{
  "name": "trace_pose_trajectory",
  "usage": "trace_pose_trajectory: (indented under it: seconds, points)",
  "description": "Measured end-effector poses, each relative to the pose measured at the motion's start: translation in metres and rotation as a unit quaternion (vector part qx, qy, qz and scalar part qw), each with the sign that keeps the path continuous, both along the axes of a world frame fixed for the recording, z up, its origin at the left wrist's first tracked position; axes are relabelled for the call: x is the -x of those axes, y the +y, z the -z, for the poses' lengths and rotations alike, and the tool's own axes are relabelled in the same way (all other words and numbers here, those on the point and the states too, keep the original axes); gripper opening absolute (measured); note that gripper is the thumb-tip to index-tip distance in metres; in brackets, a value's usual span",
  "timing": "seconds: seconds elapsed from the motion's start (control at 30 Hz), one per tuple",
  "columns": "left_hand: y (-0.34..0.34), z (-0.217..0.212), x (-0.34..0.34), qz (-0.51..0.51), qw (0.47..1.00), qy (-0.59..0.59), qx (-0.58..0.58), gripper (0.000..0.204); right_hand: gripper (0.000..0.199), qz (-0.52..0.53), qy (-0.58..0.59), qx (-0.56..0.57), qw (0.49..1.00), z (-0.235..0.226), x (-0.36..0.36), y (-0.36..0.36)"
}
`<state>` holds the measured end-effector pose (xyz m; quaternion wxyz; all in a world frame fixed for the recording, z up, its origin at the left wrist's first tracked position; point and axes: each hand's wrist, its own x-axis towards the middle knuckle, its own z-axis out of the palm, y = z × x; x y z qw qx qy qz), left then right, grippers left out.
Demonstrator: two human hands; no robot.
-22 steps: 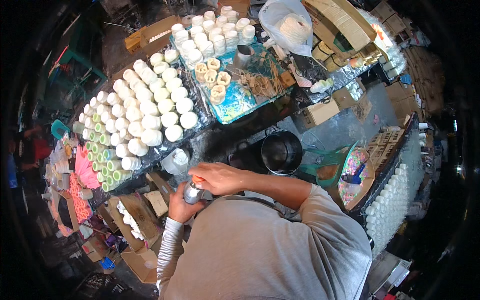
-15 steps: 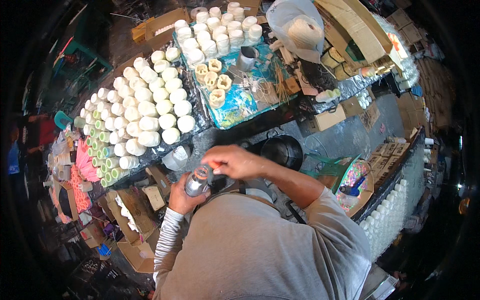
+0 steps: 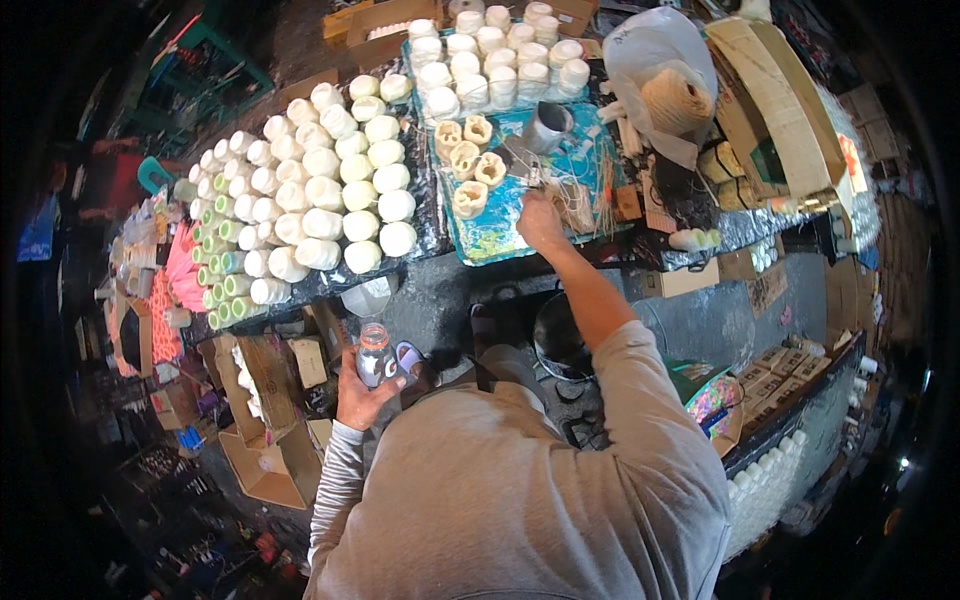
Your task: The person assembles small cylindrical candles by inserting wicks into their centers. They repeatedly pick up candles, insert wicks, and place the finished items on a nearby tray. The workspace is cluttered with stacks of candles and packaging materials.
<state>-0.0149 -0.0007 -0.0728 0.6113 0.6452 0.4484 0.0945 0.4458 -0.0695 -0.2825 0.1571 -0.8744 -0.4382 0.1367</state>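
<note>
On a dark worktable (image 3: 440,285) packed with rows of white thread spools (image 3: 320,190), a blue mat (image 3: 500,215) holds 4 tan spools (image 3: 468,165) and a grey metal cup (image 3: 548,125). The right hand (image 3: 540,220) rests on the mat's near part, just below the cup, fingers curled; whether they grip anything cannot be told. Below the table edge, the left hand (image 3: 360,398) wraps closed fingers around a small clear bottle (image 3: 375,356), held upright.

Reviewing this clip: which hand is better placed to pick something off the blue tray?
Right, most likely. The right hand is stretched out over the blue tray, beside the beige spools. The left hand is low by the body, gripping a small clear bottle, so it is occupied.
</note>
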Motion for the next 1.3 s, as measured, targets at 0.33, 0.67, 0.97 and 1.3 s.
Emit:
trace_pose_trajectory:
  seconds: [0.33, 0.67, 0.97, 1.3]
  points:
    - [-0.016, 0.003, 0.011, -0.031, 0.996, -0.049, 0.062, 0.069, 0.047, 0.107, 0.009, 0.092, 0.99, -0.035, -0.026, 0.043]
    - [0.001, 0.012, 0.002, 0.053, 0.994, 0.058, -0.069, 0.075, 0.081, 0.128, 0.12, -0.063, 0.982, -0.063, 0.008, -0.041]
    - [0.015, 0.004, 0.007, 0.074, 0.987, 0.079, -0.118, 0.081, 0.073, 0.203, 0.591, -0.395, 0.673, -0.066, 0.1, -0.151]
    - [0.026, -0.026, 0.014, 0.017, 0.978, 0.131, -0.159, 0.079, 0.022, 0.045, 0.518, -0.129, 0.844, -0.172, 0.197, -0.096]
